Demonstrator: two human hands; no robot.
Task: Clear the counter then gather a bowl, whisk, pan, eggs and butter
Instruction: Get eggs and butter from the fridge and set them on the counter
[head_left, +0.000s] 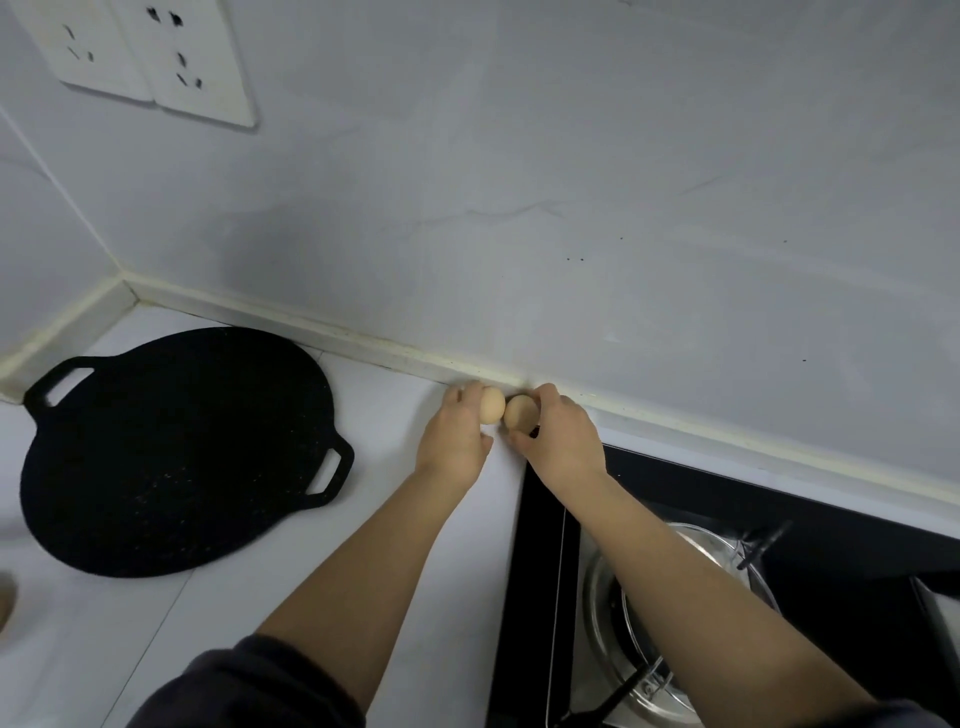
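Two tan eggs sit at the back edge of the white counter (384, 400), touching each other, just beside the wall's pale sealant strip (311, 325). The left hand (454, 441) curls its fingers round the left egg (493, 405); the right hand (563, 441) grips the right egg (519, 413) the same way. A flat black pan (176, 452) with two loop handles lies toward the counter's back left corner. A black glass hob (675, 499) with a steel burner (608, 623) is set into the right side. Two white sockets (156, 52) hang on the grey wall (571, 208).
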